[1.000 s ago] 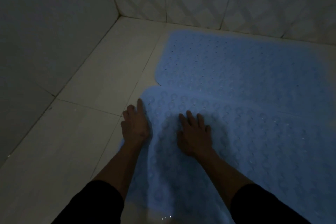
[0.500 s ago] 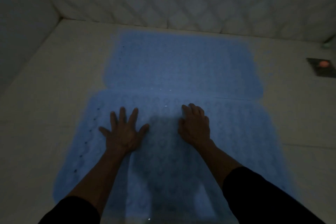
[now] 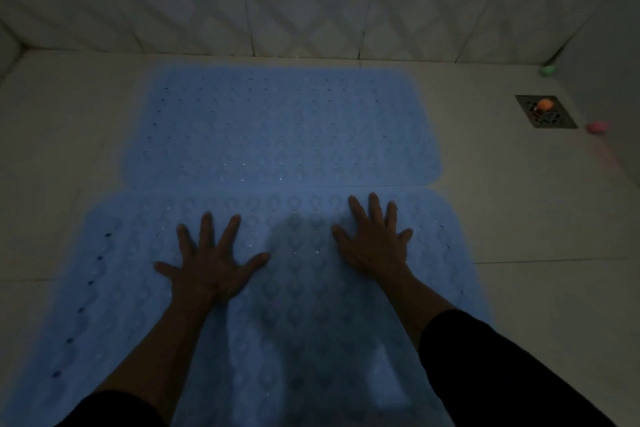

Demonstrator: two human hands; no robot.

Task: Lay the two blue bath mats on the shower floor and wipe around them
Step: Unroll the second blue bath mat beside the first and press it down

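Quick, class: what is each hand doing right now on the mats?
Left hand: open, fingers spread, flat on the near blue mat.
Right hand: open, fingers spread, flat on the same mat, holding nothing.

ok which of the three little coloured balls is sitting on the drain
The orange ball. It sits on the far edge of the floor drain; the green ball lies in the corner by the wall, and the pink ball lies on tile just right of the drain.
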